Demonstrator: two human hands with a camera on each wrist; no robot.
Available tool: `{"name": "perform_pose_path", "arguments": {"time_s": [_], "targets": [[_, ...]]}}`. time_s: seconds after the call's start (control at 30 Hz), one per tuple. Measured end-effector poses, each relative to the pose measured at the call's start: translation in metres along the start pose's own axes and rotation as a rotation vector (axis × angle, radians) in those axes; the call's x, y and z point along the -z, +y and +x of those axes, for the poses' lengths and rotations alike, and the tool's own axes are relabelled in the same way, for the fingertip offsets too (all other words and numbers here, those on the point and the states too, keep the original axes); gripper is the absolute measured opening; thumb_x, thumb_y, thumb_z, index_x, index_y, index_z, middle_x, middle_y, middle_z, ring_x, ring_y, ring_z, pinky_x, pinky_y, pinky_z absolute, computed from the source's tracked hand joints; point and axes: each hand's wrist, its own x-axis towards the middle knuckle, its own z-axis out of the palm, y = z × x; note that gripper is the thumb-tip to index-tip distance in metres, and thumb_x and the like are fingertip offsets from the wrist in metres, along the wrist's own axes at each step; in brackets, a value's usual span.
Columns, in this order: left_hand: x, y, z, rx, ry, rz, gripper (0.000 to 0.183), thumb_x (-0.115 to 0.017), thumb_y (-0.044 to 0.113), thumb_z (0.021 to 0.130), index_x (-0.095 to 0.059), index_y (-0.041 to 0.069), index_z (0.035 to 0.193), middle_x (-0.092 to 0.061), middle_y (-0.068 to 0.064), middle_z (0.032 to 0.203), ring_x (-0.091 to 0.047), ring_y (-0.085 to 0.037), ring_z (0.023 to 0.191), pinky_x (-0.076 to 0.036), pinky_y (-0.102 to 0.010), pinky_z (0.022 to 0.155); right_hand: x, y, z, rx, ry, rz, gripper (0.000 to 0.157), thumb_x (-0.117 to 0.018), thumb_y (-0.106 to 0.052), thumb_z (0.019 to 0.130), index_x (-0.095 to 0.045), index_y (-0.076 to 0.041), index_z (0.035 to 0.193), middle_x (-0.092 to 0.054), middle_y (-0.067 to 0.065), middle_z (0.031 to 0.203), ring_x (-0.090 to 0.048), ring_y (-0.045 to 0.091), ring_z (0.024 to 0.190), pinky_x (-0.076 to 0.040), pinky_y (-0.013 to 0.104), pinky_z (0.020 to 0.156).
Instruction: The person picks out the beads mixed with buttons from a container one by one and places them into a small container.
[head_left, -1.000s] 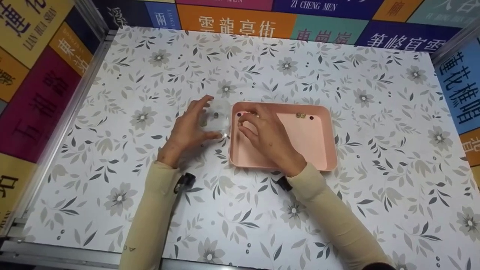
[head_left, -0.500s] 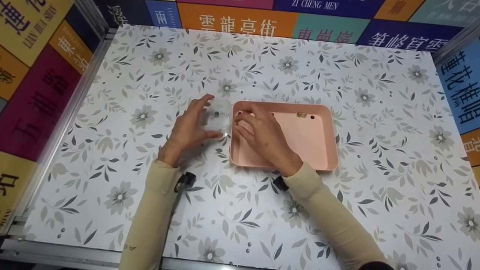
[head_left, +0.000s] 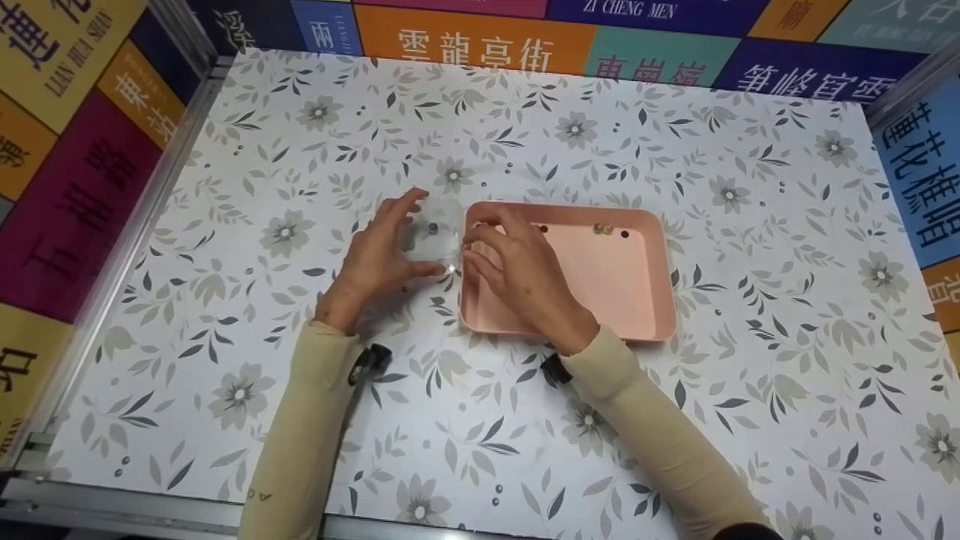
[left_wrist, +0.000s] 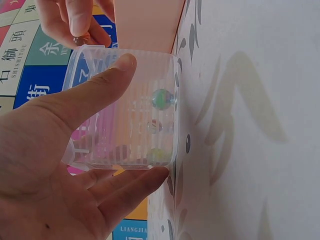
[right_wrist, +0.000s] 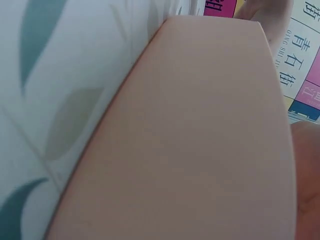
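My left hand grips a small clear plastic box, thumb on one side and fingers on the other. Several marbles lie at the bottom of it, among them a green-blue marble and a yellowish marble. Over the left end of a pink tray, my right hand is close to the box's rim. Its fingertips pinch a small brown marble, partly hidden by the fingers. In the right wrist view the tray's wall covers most of the picture.
Inside the tray, two golden marbles sit against the far wall, with a dark round spot beside them and another dark spot nearer my right hand. A flowered cloth covers the table. Panels with lettering stand behind it.
My right hand has moved slightly left, towards the clear box, with the marble in its fingertips. The left hand and the tray have stayed in place.
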Motion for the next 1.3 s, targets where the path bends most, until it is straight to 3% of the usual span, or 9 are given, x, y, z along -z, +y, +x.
{"name": "perform_pose_path", "arguments": {"time_s": [0.3, 0.73, 1.3], "targets": [[-0.0003, -0.0018, -0.0002, -0.026, 0.004, 0.000, 0.106, -0.098, 0.033, 0.070, -0.038, 0.025, 0.158, -0.053, -0.011, 0.147, -0.060, -0.035, 0.126, -0.051, -0.054, 0.106, -0.0016, -0.0030, 0.0026, 0.040, 0.047, 0.049, 0.014, -0.071, -0.025, 0.100, -0.076, -0.014, 0.107, -0.065, 0.006, 0.132, -0.062, 0.022, 0.127, -0.048, 0.041, 0.111], [-0.0001, 0.0017, 0.0004, 0.024, -0.029, 0.001, 0.105, -0.097, 0.032, 0.073, -0.036, 0.028, 0.159, -0.049, -0.009, 0.151, -0.058, -0.034, 0.132, -0.050, -0.053, 0.109, -0.0041, -0.0056, 0.0069, 0.012, 0.001, 0.001, 0.020, -0.070, -0.029, 0.101, -0.076, -0.016, 0.114, -0.064, 0.006, 0.132, -0.060, 0.024, 0.125, -0.050, 0.043, 0.108], [0.0002, -0.0001, 0.0006, -0.004, -0.016, 0.002, 0.106, -0.097, 0.032, 0.072, -0.037, 0.026, 0.159, -0.050, -0.010, 0.151, -0.058, -0.035, 0.131, -0.051, -0.053, 0.108, -0.0039, -0.0077, 0.0078, -0.012, -0.015, 0.005, 0.022, -0.073, -0.027, 0.098, -0.076, -0.014, 0.115, -0.063, 0.006, 0.133, -0.059, 0.023, 0.128, -0.048, 0.044, 0.110]]}}
